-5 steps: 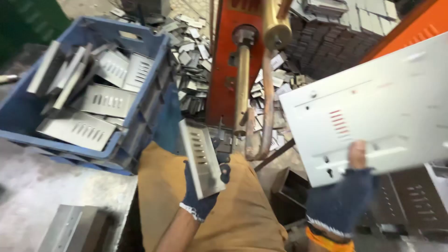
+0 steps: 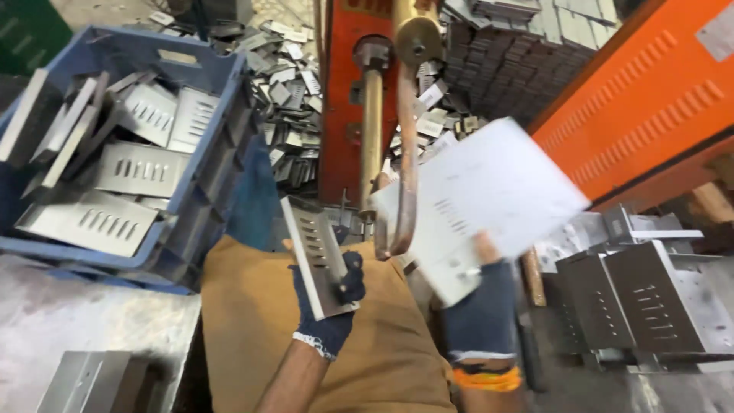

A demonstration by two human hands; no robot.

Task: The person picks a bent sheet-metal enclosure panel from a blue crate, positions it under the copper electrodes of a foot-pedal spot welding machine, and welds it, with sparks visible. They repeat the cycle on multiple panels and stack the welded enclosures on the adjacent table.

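A blue crate [image 2: 202,164] is sitting far left, stacked with slotted steel plates [image 2: 126,168]. The gloved left hand [image 2: 329,294] is gripping a narrow louvred bracket [image 2: 315,256], fingers wrapped around its lower end above the lap. The gloved right hand [image 2: 480,302] is pinching a blurred white metal panel [image 2: 489,195] by its lower edge, beside the orange machine [image 2: 650,99].

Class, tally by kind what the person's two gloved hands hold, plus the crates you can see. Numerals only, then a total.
Narrow slotted metal bracket, in left hand: 1
Large white metal panel, in right hand: 1
Blue plastic crate: 1
Total: 3
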